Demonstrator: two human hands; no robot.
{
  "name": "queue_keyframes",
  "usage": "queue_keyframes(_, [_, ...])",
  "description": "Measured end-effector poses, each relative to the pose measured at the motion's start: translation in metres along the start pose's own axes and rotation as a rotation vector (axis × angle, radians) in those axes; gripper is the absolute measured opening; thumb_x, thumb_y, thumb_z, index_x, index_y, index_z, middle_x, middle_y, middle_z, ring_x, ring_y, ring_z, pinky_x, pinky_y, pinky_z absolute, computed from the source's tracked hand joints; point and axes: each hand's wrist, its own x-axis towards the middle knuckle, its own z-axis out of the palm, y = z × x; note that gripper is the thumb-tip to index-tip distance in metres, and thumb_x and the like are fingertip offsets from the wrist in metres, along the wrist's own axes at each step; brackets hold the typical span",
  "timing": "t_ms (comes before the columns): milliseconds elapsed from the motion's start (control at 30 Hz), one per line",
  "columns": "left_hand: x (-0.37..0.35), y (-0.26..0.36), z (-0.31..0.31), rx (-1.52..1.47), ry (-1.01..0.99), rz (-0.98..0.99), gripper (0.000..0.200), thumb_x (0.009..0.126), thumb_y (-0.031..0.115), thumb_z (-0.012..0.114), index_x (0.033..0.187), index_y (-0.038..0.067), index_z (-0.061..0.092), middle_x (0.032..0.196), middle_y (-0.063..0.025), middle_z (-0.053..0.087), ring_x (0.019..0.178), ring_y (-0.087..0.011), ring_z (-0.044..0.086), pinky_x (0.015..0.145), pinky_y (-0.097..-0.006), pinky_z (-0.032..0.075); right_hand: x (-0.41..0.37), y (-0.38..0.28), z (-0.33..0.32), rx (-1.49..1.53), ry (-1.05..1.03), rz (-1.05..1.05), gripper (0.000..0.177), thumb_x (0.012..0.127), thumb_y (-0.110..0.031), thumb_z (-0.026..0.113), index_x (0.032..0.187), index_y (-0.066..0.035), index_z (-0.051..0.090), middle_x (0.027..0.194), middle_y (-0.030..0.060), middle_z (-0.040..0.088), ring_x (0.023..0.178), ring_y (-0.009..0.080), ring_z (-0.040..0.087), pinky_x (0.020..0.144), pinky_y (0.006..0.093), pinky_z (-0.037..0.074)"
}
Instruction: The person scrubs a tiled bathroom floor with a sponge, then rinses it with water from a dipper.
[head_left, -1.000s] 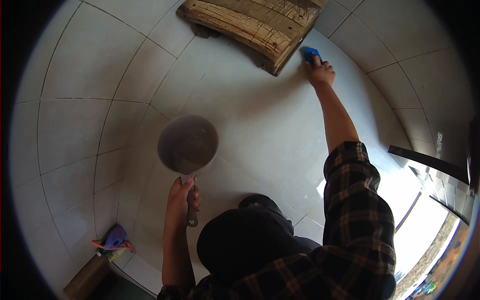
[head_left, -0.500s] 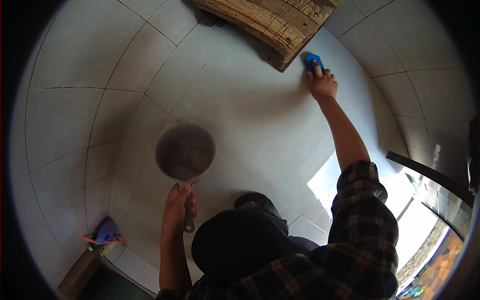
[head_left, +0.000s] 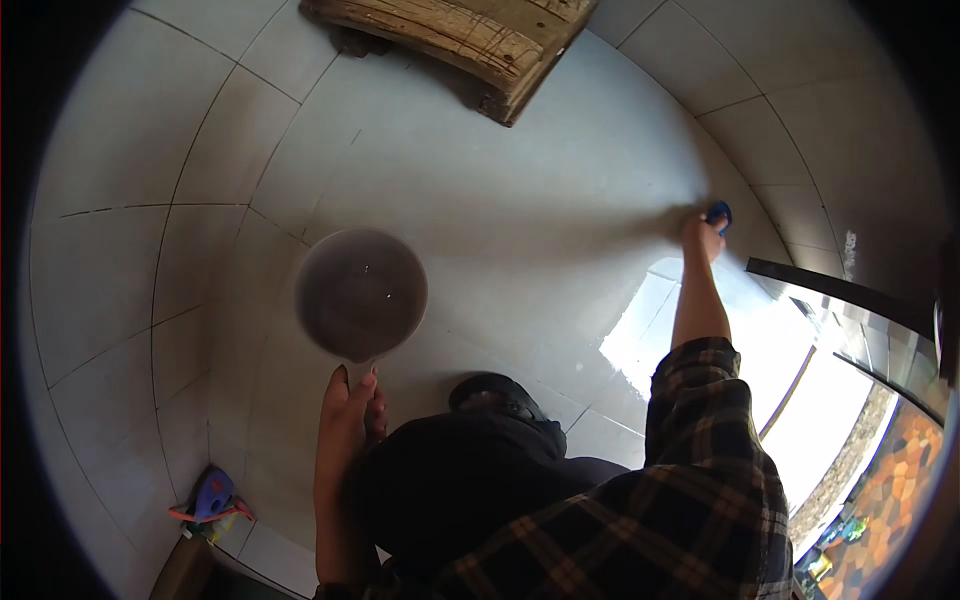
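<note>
My left hand (head_left: 348,408) is closed round the handle of a round, grey-brown dipper (head_left: 361,292). Two small bright glints show inside its bowl, and the handle is mostly hidden by the fingers. On the right, my outstretched right hand (head_left: 704,238) grips a small blue scrub brush (head_left: 719,213). The brush is down at the pale tiled floor (head_left: 520,250), close to the foot of the wall. Its underside cannot be seen.
A worn wooden piece of furniture (head_left: 470,45) stands at the top. Purple and red items (head_left: 213,498) lie at lower left. To the right are a dark-edged door (head_left: 850,290) and bright light on the floor. My foot (head_left: 495,395) is below centre.
My right hand has moved with the blue brush from beside the wooden furniture, down and to the right along the floor. The view has shifted slightly; the dipper stays in my left hand.
</note>
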Motion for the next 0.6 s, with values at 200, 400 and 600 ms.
queue_keyframes(200, [-0.011, 0.004, 0.012, 0.074, -0.025, 0.03, 0.023, 0.084, 0.027, 0.05, 0.095, 0.008, 0.044, 0.065, -0.0006, 0.041, 0.051, -0.0072, 0.039, 0.045, -0.0211, 0.032, -0.164, -0.074, 0.006, 0.146, -0.075, -0.823, 0.046, 0.079, -0.041, 0.052, 0.123, -0.026, 0.044, 0.098, 0.0168, 0.051, 0.089, 0.0341, 0.052, 0.077, 0.0431, 0.044])
queue_keyframes(400, [-0.034, 0.008, 0.004, 0.096, -0.011, 0.126, 0.027, 0.084, 0.028, 0.05, 0.096, 0.006, 0.044, 0.064, -0.0006, 0.042, 0.05, -0.0079, 0.039, 0.045, -0.0211, 0.031, -0.171, 0.005, -0.014, 0.074, -0.177, -1.42, 0.049, 0.077, -0.035, 0.059, 0.124, -0.034, 0.044, 0.1, 0.0136, 0.049, 0.091, 0.0305, 0.049, 0.079, 0.0412, 0.042])
queue_keyframes(600, [-0.038, -0.019, -0.018, 0.044, 0.026, 0.191, 0.025, 0.085, 0.028, 0.049, 0.096, 0.006, 0.044, 0.064, -0.0006, 0.043, 0.049, -0.0076, 0.04, 0.044, -0.0203, 0.031, -0.041, 0.02, -0.016, 0.011, -0.044, -0.232, 0.052, 0.08, -0.049, 0.046, 0.128, -0.029, 0.038, 0.101, 0.0169, 0.052, 0.091, 0.0344, 0.054, 0.076, 0.0422, 0.045])
